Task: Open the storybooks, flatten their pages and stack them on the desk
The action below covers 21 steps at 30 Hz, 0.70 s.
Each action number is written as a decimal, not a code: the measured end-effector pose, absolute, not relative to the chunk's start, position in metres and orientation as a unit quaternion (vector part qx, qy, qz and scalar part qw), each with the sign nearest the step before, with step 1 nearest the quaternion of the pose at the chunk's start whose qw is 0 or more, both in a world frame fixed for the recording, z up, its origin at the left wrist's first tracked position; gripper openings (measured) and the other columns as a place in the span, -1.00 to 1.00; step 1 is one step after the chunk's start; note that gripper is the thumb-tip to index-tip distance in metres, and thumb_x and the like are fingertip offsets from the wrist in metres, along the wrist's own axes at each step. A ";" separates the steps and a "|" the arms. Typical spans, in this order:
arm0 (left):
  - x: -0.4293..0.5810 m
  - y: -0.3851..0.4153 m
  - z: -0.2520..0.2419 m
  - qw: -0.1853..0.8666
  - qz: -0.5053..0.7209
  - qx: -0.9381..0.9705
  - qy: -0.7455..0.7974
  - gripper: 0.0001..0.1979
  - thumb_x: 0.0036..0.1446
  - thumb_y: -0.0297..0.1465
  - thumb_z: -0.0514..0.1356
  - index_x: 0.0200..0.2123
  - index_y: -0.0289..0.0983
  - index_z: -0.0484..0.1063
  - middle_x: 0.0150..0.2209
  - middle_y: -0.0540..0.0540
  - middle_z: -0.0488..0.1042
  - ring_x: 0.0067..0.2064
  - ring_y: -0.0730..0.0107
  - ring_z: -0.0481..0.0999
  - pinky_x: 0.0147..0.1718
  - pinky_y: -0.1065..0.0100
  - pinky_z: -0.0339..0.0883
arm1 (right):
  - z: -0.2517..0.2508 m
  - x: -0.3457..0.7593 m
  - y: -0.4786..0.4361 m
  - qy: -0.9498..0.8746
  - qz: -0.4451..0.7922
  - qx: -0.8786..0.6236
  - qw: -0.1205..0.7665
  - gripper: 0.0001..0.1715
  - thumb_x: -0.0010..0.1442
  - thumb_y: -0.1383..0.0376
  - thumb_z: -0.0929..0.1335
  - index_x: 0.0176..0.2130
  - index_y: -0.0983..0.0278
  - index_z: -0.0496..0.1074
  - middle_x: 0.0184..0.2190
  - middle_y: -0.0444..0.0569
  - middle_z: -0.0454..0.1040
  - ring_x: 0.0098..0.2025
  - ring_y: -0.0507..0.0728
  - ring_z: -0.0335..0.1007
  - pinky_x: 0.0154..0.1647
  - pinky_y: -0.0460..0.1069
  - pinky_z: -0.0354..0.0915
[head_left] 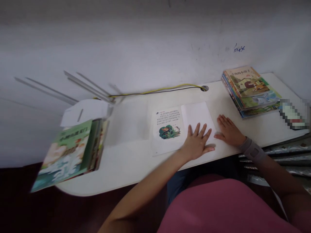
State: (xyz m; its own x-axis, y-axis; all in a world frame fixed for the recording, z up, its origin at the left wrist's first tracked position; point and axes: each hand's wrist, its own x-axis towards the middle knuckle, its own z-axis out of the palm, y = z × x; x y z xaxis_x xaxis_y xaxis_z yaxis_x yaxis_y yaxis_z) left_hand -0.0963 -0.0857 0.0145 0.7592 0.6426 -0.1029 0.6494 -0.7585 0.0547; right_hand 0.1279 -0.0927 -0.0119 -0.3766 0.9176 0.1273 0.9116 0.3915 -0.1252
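Note:
An opened booklet [170, 145] lies flat on the white table. Its left page carries printed text above a green picture, while its right side [195, 113] is blank white. Fingers spread, my left hand [196, 140] rests on the lower part of the blank side. My right hand [229, 131], with a grey band on the wrist, lies flat just beyond the booklet's right edge, fingers stretched out. A clear plastic sheet or cover [130, 123] is spread to the left of the booklet; its exact kind is hard to tell.
Picture books stand piled at the back right [250, 85]; more lean at the left end, a green-covered one [65, 152] on top. Behind those is a white router with antennas [85, 111]. A yellow cable [155, 90] runs along the wall. A blurred-out phone-like object [293, 115] sits far right.

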 end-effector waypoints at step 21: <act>-0.094 -0.080 0.015 0.065 -0.038 0.948 0.309 -0.16 0.17 0.16 -0.12 0.35 -0.25 -0.05 0.37 -0.27 -0.11 0.37 -0.17 -0.18 0.20 -0.32 -0.26 | -0.013 0.128 -0.093 -0.831 0.021 -0.547 0.098 0.06 0.23 -0.22 0.02 0.31 0.58 -0.04 0.30 0.45 0.03 0.37 0.39 -0.16 0.29 0.30 -0.07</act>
